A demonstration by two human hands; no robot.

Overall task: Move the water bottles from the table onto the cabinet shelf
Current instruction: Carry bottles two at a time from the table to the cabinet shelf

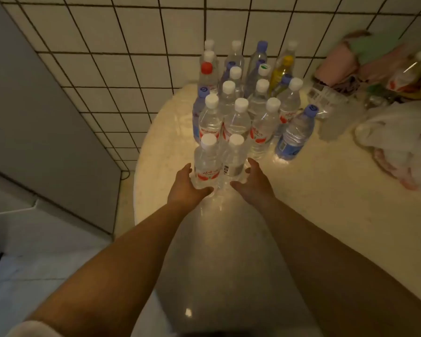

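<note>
Several clear water bottles stand clustered on the pale round table [301,195], most with white caps, some blue or red. Nearest me are two: a red-labelled bottle [206,164] on the left and a white-labelled bottle [233,161] on the right. My left hand [187,188] wraps around the base of the red-labelled bottle, thumb across its front. My right hand [253,183] is beside the white-labelled bottle with fingers spread, touching or nearly touching its side. A blue-labelled bottle [294,132] leans at the cluster's right. No cabinet shelf is in view.
A white tiled wall [131,69] rises behind the table. A grey panel [34,117] stands at the left. Plastic bags [399,147], pink cloth [338,64] and another bottle [413,69] crowd the table's right side.
</note>
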